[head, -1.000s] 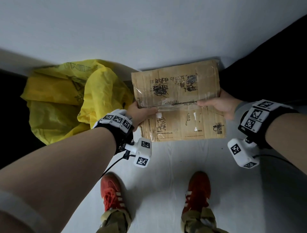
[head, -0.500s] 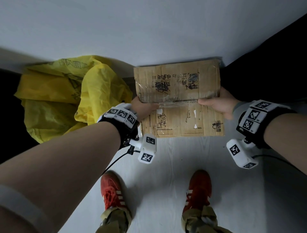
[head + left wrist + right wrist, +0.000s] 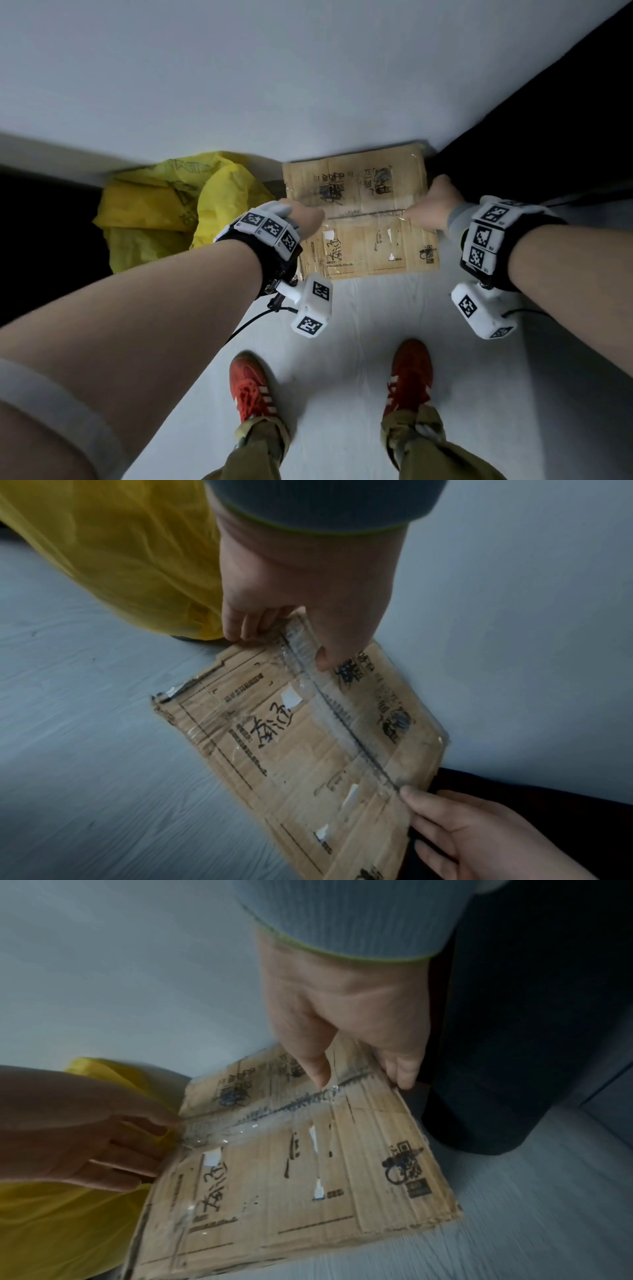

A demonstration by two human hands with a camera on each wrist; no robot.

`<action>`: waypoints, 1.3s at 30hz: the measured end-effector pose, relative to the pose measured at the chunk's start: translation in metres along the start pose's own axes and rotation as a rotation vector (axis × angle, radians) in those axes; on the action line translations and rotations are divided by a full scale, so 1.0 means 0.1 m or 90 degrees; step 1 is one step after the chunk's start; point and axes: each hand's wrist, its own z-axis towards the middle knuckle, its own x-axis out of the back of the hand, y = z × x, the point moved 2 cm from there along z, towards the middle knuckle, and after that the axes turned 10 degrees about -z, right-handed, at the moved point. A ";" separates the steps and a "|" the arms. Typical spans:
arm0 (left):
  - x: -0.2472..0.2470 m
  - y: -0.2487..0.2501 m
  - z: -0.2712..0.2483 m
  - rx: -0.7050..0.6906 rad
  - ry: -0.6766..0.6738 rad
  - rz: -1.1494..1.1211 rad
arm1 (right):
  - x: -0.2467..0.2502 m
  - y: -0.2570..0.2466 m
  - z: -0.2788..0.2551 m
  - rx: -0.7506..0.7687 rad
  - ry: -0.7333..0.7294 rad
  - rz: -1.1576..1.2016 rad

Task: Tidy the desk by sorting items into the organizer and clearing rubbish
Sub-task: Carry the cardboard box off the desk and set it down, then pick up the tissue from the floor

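A flattened brown cardboard box [image 3: 363,219] with black writing and clear tape is held low over the pale floor, close to the white wall. My left hand [image 3: 303,219] grips its left edge, thumb on top and fingers curled underneath [image 3: 246,626]. On the opposite edge my right hand [image 3: 431,209] grips at the taped seam, thumb on the face [image 3: 316,1066] and fingers behind. The same box [image 3: 308,739] fills the left wrist view and the box [image 3: 291,1164] is seen again in the right wrist view.
A yellow plastic bag [image 3: 164,212] stands on the floor just left of the box, against the wall. A dark object [image 3: 534,144] rises at the right beside the box. My red shoes [image 3: 250,387] stand on the pale floor [image 3: 342,342] below the box.
Both hands have carried the cardboard lower and further from me, towards the wall and floor. The grip on both edges is unchanged.
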 end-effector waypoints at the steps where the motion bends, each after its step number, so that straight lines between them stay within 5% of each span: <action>1: 0.03 0.05 -0.07 -0.002 -0.002 -0.006 | 0.04 -0.02 -0.04 0.002 0.002 -0.011; 9: 1.09 0.32 -1.17 -0.058 -0.029 -0.131 | 0.73 -0.63 -0.98 0.134 -0.066 -0.009; 16: 2.27 -0.24 -2.44 -0.051 -0.030 -0.204 | 1.33 -1.64 -2.89 0.276 -0.112 -0.161; 21: 3.06 -1.29 -3.39 0.023 -0.065 -0.292 | 1.16 -2.48 -4.18 0.454 -0.196 -0.341; 28: 3.68 -3.06 -4.50 0.099 0.037 -0.402 | 0.33 -3.21 -5.86 0.636 -0.293 -0.634; 33: 4.04 -4.49 -5.26 0.162 0.113 -0.476 | -0.37 -3.68 -7.21 0.766 -0.274 -0.840; 39: 4.18 -6.54 -6.20 0.250 0.254 -0.641 | -1.57 -4.16 -8.99 0.898 -0.258 -0.921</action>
